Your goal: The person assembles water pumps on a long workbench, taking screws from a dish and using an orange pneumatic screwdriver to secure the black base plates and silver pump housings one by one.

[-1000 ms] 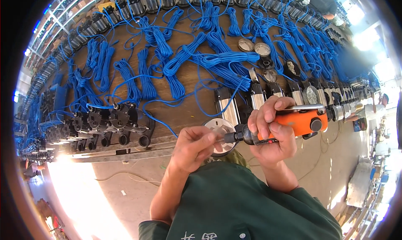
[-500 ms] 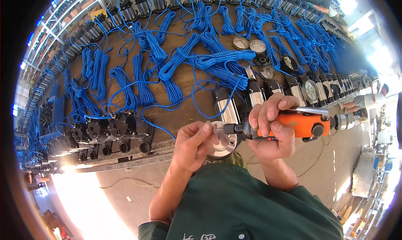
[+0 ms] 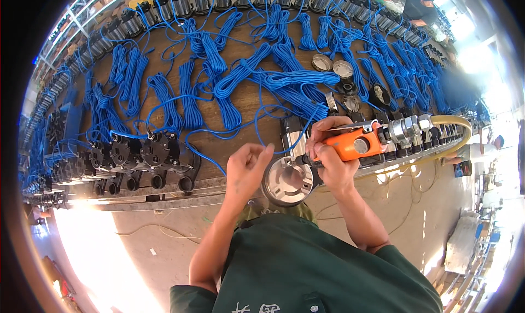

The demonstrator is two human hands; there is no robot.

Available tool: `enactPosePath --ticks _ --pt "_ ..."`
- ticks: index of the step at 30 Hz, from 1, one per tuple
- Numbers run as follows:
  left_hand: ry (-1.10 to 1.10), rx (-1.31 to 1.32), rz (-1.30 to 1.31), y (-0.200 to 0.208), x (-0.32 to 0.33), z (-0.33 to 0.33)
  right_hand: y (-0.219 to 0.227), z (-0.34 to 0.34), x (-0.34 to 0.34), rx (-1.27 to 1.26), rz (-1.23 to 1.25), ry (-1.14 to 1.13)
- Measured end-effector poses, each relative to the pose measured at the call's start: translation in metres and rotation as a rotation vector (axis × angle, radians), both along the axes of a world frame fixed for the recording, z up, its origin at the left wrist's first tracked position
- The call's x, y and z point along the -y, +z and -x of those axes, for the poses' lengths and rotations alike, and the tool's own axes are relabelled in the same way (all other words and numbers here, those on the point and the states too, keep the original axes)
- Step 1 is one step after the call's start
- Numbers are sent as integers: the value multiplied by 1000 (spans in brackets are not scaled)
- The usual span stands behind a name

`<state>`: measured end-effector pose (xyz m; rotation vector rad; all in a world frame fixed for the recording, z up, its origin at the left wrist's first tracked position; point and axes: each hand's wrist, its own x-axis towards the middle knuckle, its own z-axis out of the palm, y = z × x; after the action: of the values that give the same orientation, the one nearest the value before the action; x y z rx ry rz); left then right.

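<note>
My right hand point(image 3: 334, 154) is wrapped round an orange air screwdriver point(image 3: 355, 144). Its dark nose points left and down at the upper right rim of a round metal pump end point(image 3: 284, 188); whether the bit touches it I cannot tell. The pump's silver body point(image 3: 293, 131) lies on the bench behind this disc. Left of the disc, my left hand point(image 3: 245, 172) is raised with loosely bent fingers, thumb apart, and nothing visible in it. A yellowish air hose point(image 3: 462, 128) runs from the tool's fitting.
Bundles of blue cable point(image 3: 227, 102) cover the wooden bench point(image 3: 164, 59). Black pump housings point(image 3: 156, 154) stand along the near left edge. Metal caps point(image 3: 343, 68) sit behind my right hand. Rows of pumps line the far edge. Another person point(image 3: 418, 8) is at the far right.
The screwdriver has swung down and left, its nose now at the disc's rim. My left hand has come away from the bit, and its pinch has loosened. More of the disc shows.
</note>
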<state>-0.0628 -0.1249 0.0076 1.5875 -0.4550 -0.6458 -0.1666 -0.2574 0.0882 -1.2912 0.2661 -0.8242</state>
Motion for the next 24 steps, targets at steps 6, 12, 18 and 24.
enactPosePath --ticks 6,12,18,24 --pt "-32 -51 -225 -1 -47 37 0 -5 0 -57 115 99" --pt "-56 54 -391 6 -44 53 -6 -9 1 -47 114 185" --pt "-2 27 -234 -14 -39 60 -4 -9 -4 -69 155 174" --pt "-36 -135 -299 -9 -38 59 -10 -10 1 -41 145 210"
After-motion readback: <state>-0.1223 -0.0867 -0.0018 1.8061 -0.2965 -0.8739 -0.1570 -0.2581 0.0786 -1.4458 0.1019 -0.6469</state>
